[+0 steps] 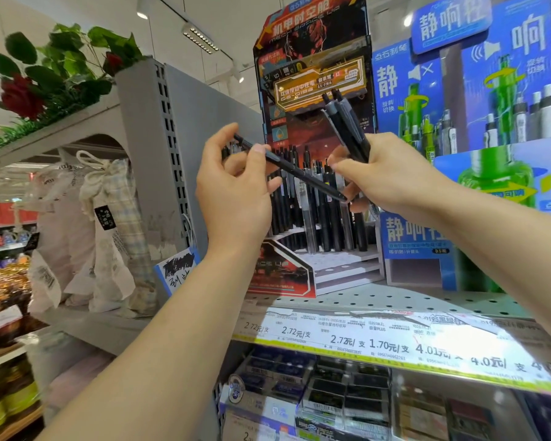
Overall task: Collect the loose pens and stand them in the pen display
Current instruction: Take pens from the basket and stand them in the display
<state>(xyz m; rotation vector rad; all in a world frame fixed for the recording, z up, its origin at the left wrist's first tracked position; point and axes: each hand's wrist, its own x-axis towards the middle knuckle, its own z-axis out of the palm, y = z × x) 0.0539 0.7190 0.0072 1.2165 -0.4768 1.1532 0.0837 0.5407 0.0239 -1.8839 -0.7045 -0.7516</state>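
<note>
At the centre of the view, the left hand (236,192) pinches one black pen (291,169) between thumb and curled fingers near its upper end, and the pen slants down toward four o'clock until its tip reaches the fingers of the right hand (385,176). That right hand, at three o'clock from the left one, is wrapped around a bundle of dark pens (347,125), whose clicker ends jut up toward eleven o'clock above the fist; whether it also grips the slanted pen's tip I cannot tell. Directly behind both hands stands the pen display (315,122), a black-and-orange cardboard stand whose white stepped tiers hold rows of upright black pens (318,218). It sits on a grey perforated shelf (395,300). At three o'clock from the display is a blue-and-green display box (477,128). Along the shelf's front edge, at six o'clock, runs a strip of price labels (379,342), with boxed stationery (315,389) on the level beneath. Toward nine o'clock hang cloth drawstring bags (109,230), and at ten o'clock artificial roses (23,93) lie on top of the grey shelving.
</note>
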